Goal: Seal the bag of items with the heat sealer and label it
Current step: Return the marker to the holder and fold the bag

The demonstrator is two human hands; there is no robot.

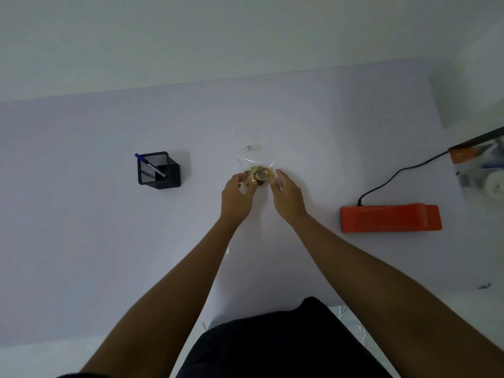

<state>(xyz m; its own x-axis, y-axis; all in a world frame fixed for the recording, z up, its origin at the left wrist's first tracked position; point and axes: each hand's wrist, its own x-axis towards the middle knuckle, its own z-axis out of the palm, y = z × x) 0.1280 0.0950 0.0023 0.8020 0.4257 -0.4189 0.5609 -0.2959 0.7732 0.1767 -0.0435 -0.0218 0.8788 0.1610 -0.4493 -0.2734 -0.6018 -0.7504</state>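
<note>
Both hands are closing on the clear bag [258,162] from either side: the left hand [236,197] is pinching its left edge with curled fingers, and the right hand [287,197] is holding its right edge the same way, though the exact finger contact is too small to make out. Between the two hands, the gold-coloured items [259,175] are bunching in the near end of the bag, while its transparent far end is lying flat on the pale table [81,227]. Just beyond that far end, a small white label [253,147] is lying on the table. Well off to the right of the grip, the orange heat sealer [390,218] is sitting with its black cord [395,174] running away to the right. Well off to the left, a black mesh pen holder [159,171] is standing with a blue pen [150,165] leaning inside it.
</note>
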